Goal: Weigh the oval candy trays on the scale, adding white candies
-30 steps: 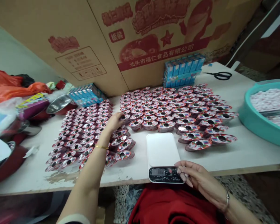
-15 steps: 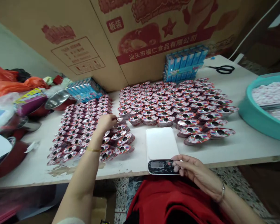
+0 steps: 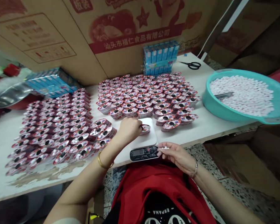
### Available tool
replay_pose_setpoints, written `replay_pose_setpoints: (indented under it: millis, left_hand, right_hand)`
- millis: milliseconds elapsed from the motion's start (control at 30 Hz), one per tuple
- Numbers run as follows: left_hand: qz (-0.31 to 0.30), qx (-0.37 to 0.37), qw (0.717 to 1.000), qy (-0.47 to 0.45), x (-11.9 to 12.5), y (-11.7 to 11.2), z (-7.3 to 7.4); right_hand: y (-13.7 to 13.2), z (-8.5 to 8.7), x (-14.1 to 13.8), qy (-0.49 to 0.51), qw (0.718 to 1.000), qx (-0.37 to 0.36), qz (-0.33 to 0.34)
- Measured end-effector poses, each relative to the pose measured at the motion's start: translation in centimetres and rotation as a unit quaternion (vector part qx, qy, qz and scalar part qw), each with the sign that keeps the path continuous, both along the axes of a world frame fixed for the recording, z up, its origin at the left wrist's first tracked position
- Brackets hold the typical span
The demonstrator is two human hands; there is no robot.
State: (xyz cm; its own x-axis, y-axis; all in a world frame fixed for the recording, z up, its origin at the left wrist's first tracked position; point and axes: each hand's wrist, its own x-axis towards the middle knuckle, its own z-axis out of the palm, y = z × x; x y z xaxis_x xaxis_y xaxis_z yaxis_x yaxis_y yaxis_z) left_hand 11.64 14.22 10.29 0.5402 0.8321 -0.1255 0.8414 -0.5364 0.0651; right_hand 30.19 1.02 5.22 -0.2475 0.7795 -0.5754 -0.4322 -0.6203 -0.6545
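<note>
My left hand [image 3: 128, 130] is closed on a small red foil-topped cup [image 3: 145, 129] and holds it on the white platform of a kitchen scale [image 3: 144, 146]. My right hand [image 3: 175, 154] rests at the scale's right front corner, fingers curled beside its dark display panel, pinching a small white piece I cannot make out. Rows of several like cups [image 3: 144, 96] lie behind the scale, and another block of cups [image 3: 58, 130] lies to the left.
A teal basin [image 3: 224, 110] full of pale tablets stands at the right, a metal scoop in it. Blue packs [image 3: 160, 57] and scissors [image 3: 193, 65] lie at the back by a cardboard box wall [image 3: 121, 37]. More blue packs and a steel bowl [image 3: 11, 95] sit far left.
My left hand has lifted a cup from the left block and carried it right onto the scale. The view has swung right and down; my right hand stayed at the scale's corner.
</note>
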Motion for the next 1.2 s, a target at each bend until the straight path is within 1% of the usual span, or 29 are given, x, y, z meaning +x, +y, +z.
replay_pose_setpoints:
  millis: [67, 133, 233, 300, 333, 367, 400, 500, 567, 633, 667, 733, 800, 867, 933, 1033, 1100, 1133, 1200]
  left_hand:
    - [0.001, -0.008, 1.0, -0.003, 0.0, 0.2, 0.1]
    - [-0.004, -0.017, 0.998, -0.057, -1.0, 0.3, 0.8]
    - [0.021, -0.002, 0.982, -0.187, -3.8, -0.6, 1.8]
    - [0.055, 0.026, 0.968, -0.245, -5.9, -2.2, 1.5]
    - [0.069, 0.039, 0.962, -0.263, -6.9, -3.2, 0.9]
    - [0.081, 0.045, 0.957, -0.275, -7.8, -4.4, 0.0]
    - [0.092, 0.044, 0.954, -0.282, -8.6, -5.5, -1.2]
    - [0.124, 0.027, 0.952, -0.278, -10.5, -8.7, -5.9]
    - [0.141, 0.032, 0.955, -0.259, -11.2, -10.2, -9.0]
    - [0.162, 0.059, 0.954, -0.244, -11.6, -10.9, -11.4]
    - [0.172, 0.074, 0.953, -0.238, -11.7, -11.1, -12.2]
    - [0.184, 0.101, 0.95, -0.233, -11.8, -11.2, -13.1]
    - [0.183, 0.114, 0.948, -0.234, -11.9, -11.1, -13.5]
    - [0.178, 0.118, 0.946, -0.243, -12.0, -11.1, -13.6]
    - [0.176, 0.12, 0.945, -0.249, -12.2, -11.1, -13.7]
    - [0.175, 0.123, 0.943, -0.254, -12.3, -11.1, -13.9]
    - [0.172, 0.129, 0.943, -0.255, -12.4, -11.1, -14.1]
    - [0.17, 0.132, 0.943, -0.255, -12.4, -11.1, -14.1]
    - [0.166, 0.136, 0.943, -0.253, -12.4, -11.1, -14.0]
  right_hand:
    - [-0.1, 0.2, 0.2, -0.015, 1.0, -0.001, 0.007]
    - [0.0, 0.3, 0.3, -0.027, 0.999, 0.007, 0.02]
    - [0.4, 0.5, 0.3, -0.034, 0.998, 0.035, 0.026]
    - [0.9, 0.6, 0.3, -0.039, 0.998, 0.054, 0.022]
    - [1.2, 0.8, 0.3, -0.044, 0.997, 0.063, 0.025]
    - [1.5, 1.0, 0.4, -0.053, 0.996, 0.07, 0.036]
    - [1.8, 1.3, 0.4, -0.066, 0.993, 0.076, 0.054]
    - [3.2, 2.6, 0.5, -0.125, 0.978, 0.111, 0.122]
    - [4.5, 3.8, 0.2, -0.174, 0.961, 0.156, 0.148]
    - [6.0, 5.1, -0.4, -0.23, 0.936, 0.213, 0.157]
    - [6.8, 5.7, -0.8, -0.261, 0.92, 0.242, 0.161]
    - [8.3, 6.7, -1.8, -0.326, 0.882, 0.291, 0.177]
    - [9.6, 7.3, -2.9, -0.386, 0.839, 0.327, 0.201]
    - [10.6, 7.4, -3.9, -0.446, 0.79, 0.356, 0.224]
    - [11.2, 7.2, -4.6, -0.501, 0.736, 0.379, 0.253]
    - [11.5, 6.6, -5.4, -0.562, 0.66, 0.392, 0.309]
    - [11.6, 6.1, -5.7, -0.581, 0.629, 0.397, 0.33]
    - [11.6, 6.0, -5.8, -0.585, 0.621, 0.401, 0.333]
    - [11.7, 5.8, -6.0, -0.589, 0.614, 0.404, 0.334]
